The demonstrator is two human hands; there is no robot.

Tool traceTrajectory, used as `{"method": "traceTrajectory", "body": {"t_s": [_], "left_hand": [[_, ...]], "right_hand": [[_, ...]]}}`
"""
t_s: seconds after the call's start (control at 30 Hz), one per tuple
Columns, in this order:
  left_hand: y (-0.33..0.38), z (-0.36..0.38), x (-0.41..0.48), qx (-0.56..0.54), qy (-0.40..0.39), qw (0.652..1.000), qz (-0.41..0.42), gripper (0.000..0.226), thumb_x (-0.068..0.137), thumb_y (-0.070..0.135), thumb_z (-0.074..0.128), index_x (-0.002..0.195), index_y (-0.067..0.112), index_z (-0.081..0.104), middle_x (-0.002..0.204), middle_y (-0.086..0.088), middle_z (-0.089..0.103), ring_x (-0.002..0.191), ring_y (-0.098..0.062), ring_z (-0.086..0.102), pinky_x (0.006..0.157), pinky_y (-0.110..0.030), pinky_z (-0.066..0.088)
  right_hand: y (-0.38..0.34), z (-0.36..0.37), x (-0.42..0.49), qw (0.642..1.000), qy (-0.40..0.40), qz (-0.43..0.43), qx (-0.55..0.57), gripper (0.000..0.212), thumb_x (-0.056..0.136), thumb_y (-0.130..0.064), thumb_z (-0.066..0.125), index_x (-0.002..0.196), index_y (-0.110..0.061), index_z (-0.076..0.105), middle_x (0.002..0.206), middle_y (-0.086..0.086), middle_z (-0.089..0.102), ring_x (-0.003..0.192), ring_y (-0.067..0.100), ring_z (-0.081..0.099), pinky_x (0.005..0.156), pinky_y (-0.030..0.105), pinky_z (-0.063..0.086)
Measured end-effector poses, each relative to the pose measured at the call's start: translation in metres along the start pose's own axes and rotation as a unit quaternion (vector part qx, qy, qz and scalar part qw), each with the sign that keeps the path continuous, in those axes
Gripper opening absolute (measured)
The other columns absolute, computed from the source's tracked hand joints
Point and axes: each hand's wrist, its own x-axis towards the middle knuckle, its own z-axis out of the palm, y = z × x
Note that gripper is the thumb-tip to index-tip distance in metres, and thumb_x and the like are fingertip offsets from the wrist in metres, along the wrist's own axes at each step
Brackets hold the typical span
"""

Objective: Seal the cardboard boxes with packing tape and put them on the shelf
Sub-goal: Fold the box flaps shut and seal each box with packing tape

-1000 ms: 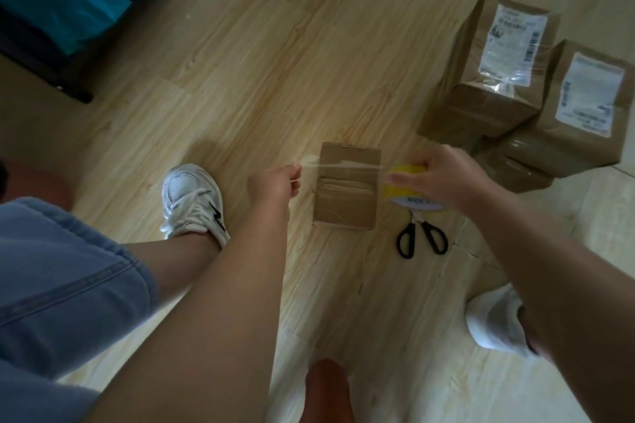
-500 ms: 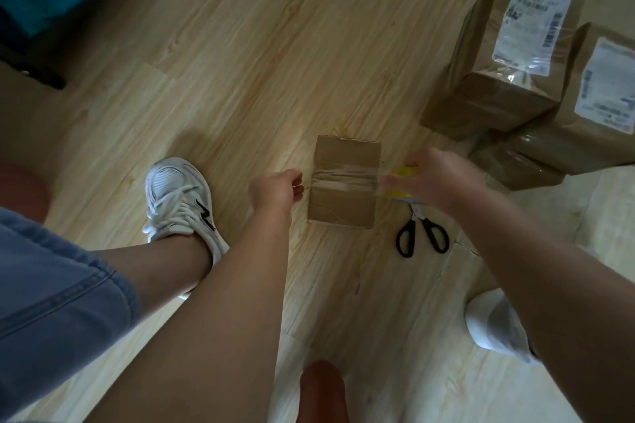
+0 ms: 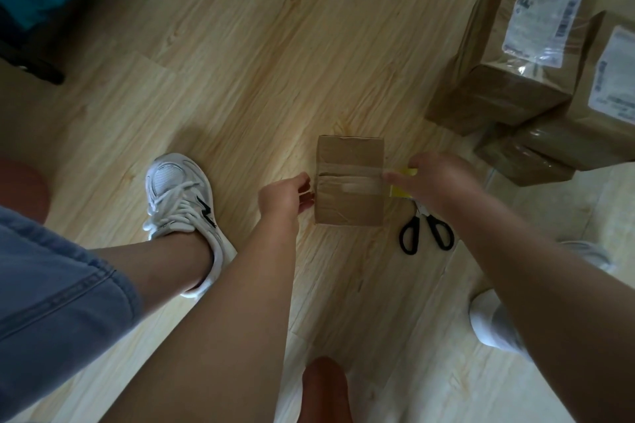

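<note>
Fingers of our right hand (image 3: 434, 178) grip the yellow tape roll (image 3: 400, 191) beside the small box (image 3: 348, 209) on the floor (image 3: 240, 79). Our left hand (image 3: 283, 194) curls at its left edge; what it grasps we cannot tell.

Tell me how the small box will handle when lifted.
Small and flat-sided, the box is probably light and stiff enough for one hand. Its creased top suggests it may dent if squeezed. The tape across it runs to the roll in the right hand, so lifting now would likely drag the roll.
</note>
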Motion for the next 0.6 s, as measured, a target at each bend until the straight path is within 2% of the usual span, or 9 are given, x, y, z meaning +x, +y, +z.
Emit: {"method": "traceTrajectory", "body": {"t_s": [0.1, 0.23, 0.33, 0.37, 0.43, 0.47, 0.53, 0.6], "left_hand": [[0.000, 0.001, 0.002, 0.007, -0.003, 1.000, -0.004, 0.011, 0.087, 0.007, 0.074, 0.082, -0.001, 0.069, 0.083, -0.013, 0.071, 0.069, -0.025, 0.068, 0.074, -0.040, 0.062], [0.001, 0.008, 0.004, 0.046, 0.021, 0.999, -0.014, 0.013, 0.086, 0.010, 0.075, 0.081, 0.000, 0.068, 0.079, -0.011, 0.071, 0.065, -0.023, 0.068, 0.063, -0.033, 0.059], [0.004, 0.015, 0.003, 0.054, 0.047, 0.997, -0.035, 0.016, 0.081, 0.007, 0.077, 0.075, 0.001, 0.063, 0.077, -0.011, 0.069, 0.067, -0.025, 0.066, 0.050, -0.028, 0.049], [0.003, 0.018, 0.004, 0.054, 0.055, 0.996, -0.036, 0.017, 0.080, 0.005, 0.076, 0.073, 0.001, 0.061, 0.077, -0.011, 0.068, 0.068, -0.025, 0.065, 0.051, -0.029, 0.050], [0.002, 0.022, 0.005, 0.069, 0.066, 0.995, -0.029, 0.015, 0.079, 0.006, 0.074, 0.074, 0.003, 0.060, 0.077, -0.011, 0.067, 0.072, -0.027, 0.066, 0.065, -0.037, 0.059], [0.001, 0.023, 0.005, 0.083, 0.074, 0.994, -0.020, 0.013, 0.079, 0.008, 0.073, 0.077, 0.003, 0.061, 0.079, -0.010, 0.068, 0.074, -0.028, 0.066, 0.069, -0.040, 0.059], [0.000, 0.021, 0.005, 0.148, 0.100, 0.984, 0.020, 0.019, 0.081, 0.014, 0.073, 0.093, 0.004, 0.062, 0.092, -0.010, 0.068, 0.078, -0.025, 0.064, 0.062, -0.035, 0.054], [-0.002, 0.018, 0.002, 0.271, 0.104, 0.950, 0.114, 0.015, 0.088, 0.016, 0.066, 0.100, 0.011, 0.061, 0.105, -0.006, 0.065, 0.087, -0.022, 0.061, 0.064, -0.030, 0.042]], "right_hand": [[-0.002, 0.000, 0.001, 1.000, -0.004, 0.003, -0.011, 0.074, 0.089, -0.075, 0.048, 0.141, -0.023, 0.053, 0.136, 0.003, 0.060, 0.120, 0.024, 0.057, 0.090, 0.035, 0.049], [-0.004, 0.000, 0.003, 1.000, -0.006, 0.010, -0.024, 0.074, 0.089, -0.075, 0.047, 0.142, -0.024, 0.053, 0.137, 0.002, 0.059, 0.122, 0.024, 0.056, 0.090, 0.035, 0.047], [-0.005, 0.002, 0.006, 0.999, -0.010, 0.015, -0.027, 0.074, 0.088, -0.076, 0.047, 0.142, -0.024, 0.053, 0.135, 0.001, 0.060, 0.121, 0.023, 0.057, 0.086, 0.035, 0.047], [-0.005, 0.003, 0.007, 0.999, -0.009, 0.015, -0.027, 0.074, 0.088, -0.076, 0.047, 0.141, -0.025, 0.054, 0.133, 0.000, 0.061, 0.119, 0.023, 0.058, 0.083, 0.033, 0.046], [-0.004, 0.005, 0.007, 0.999, -0.007, 0.017, -0.028, 0.073, 0.088, -0.076, 0.046, 0.140, -0.026, 0.055, 0.128, 0.000, 0.064, 0.116, 0.023, 0.059, 0.078, 0.032, 0.043], [-0.004, 0.005, 0.007, 0.999, -0.008, 0.018, -0.029, 0.073, 0.089, -0.076, 0.045, 0.140, -0.026, 0.054, 0.126, 0.000, 0.065, 0.114, 0.023, 0.060, 0.077, 0.031, 0.043], [-0.004, 0.006, 0.006, 0.999, -0.013, 0.018, -0.029, 0.072, 0.089, -0.076, 0.044, 0.140, -0.026, 0.054, 0.119, 0.000, 0.067, 0.110, 0.022, 0.062, 0.076, 0.031, 0.043], [-0.004, 0.005, 0.006, 0.999, -0.015, 0.019, -0.027, 0.072, 0.090, -0.076, 0.044, 0.140, -0.026, 0.054, 0.118, 0.000, 0.068, 0.110, 0.021, 0.062, 0.076, 0.031, 0.042]]}}
